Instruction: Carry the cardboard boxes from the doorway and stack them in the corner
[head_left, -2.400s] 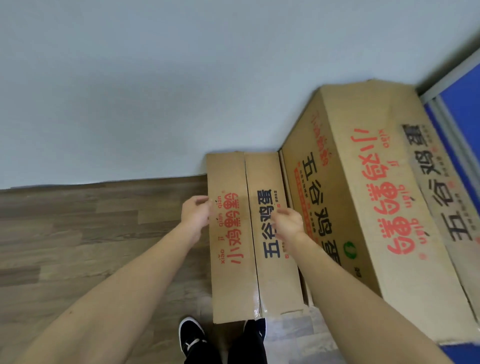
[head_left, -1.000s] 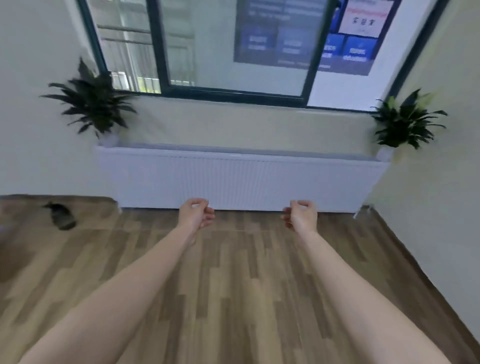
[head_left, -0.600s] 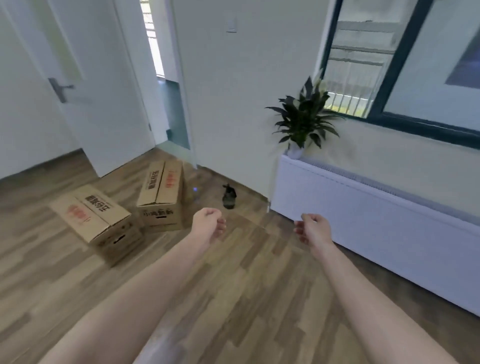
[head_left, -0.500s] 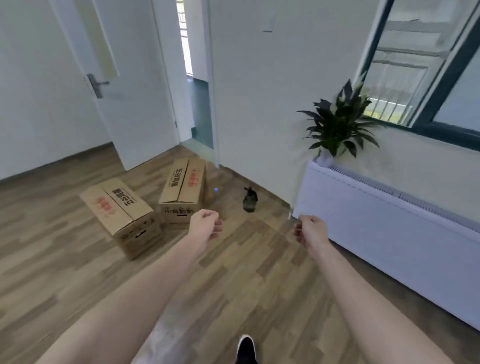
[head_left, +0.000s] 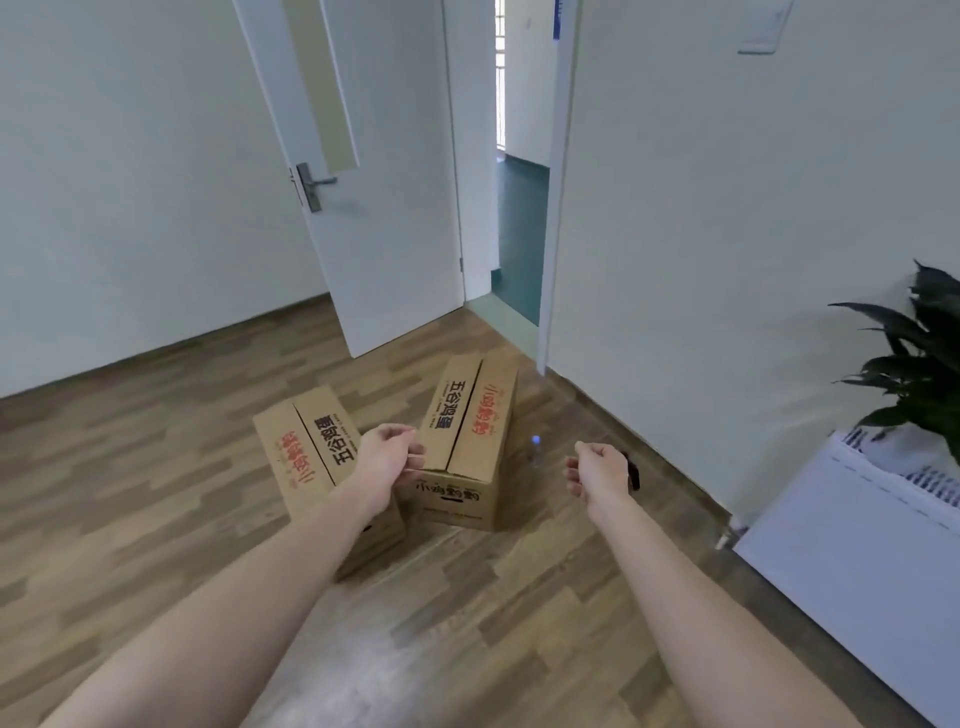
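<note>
The person is on the fetch step: both hands, left (head_left: 387, 457) and right (head_left: 597, 475), loosely curled and empty, near two boxes (head_left: 470, 431) (by the door (head_left: 384, 218)); next, bend and grip one

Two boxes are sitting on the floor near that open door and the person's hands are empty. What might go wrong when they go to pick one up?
The two boxes sit close together, so lifting one may bump the other. A small dark bottle stands on the floor just past the right hand; a foot might knock it over. The left hand is empty too, and a one-sided grip may tip a box.
</note>
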